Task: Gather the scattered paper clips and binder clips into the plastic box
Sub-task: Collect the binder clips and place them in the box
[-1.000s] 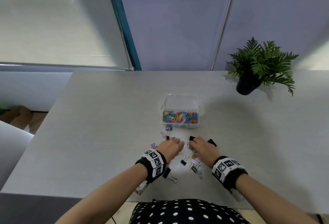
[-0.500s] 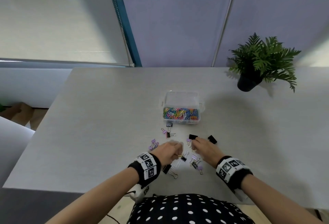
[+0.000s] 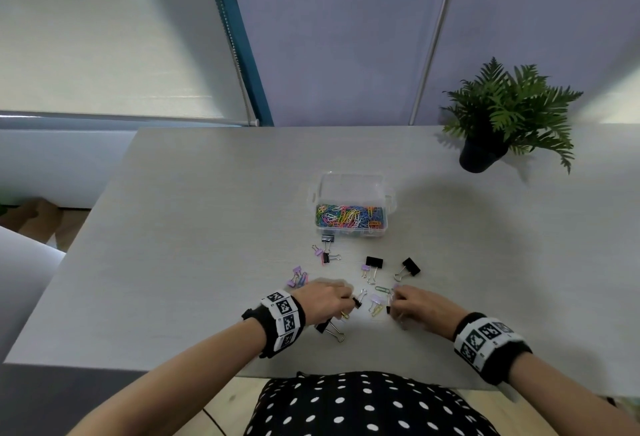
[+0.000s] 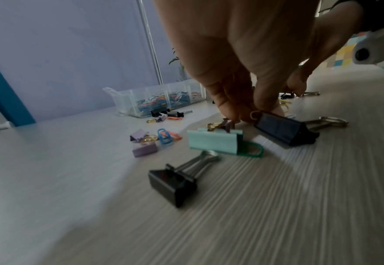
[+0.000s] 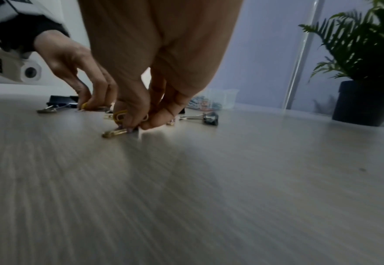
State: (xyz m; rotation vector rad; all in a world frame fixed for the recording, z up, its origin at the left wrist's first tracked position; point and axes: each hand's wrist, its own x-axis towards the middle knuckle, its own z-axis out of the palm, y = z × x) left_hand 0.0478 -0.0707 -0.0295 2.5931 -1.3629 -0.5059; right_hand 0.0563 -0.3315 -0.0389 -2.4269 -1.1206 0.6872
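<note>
The clear plastic box (image 3: 350, 183) stands open mid-table, part filled with coloured paper clips (image 3: 349, 217). Binder clips lie scattered in front of it: black ones (image 3: 374, 262) (image 3: 411, 266), purple ones (image 3: 297, 274), a teal one (image 4: 213, 141) and a black one (image 4: 173, 184). My left hand (image 3: 348, 301) (image 4: 243, 116) reaches down with fingertips pinched on a small clip, right beside a black binder clip (image 4: 284, 129). My right hand (image 3: 394, 302) (image 5: 139, 125) pinches a small purple binder clip with gold handles (image 5: 118, 132) on the table, and a yellow paper clip (image 5: 120, 114) sits in its fingers.
A potted fern (image 3: 509, 117) stands at the back right of the grey table (image 3: 194, 228). The near table edge (image 3: 207, 368) runs just behind my wrists. A wall and a blind close off the far side.
Both hands have drawn back a little toward the near edge and slightly apart, uncovering the two black binder clips in front of the box. The head view has tilted.
</note>
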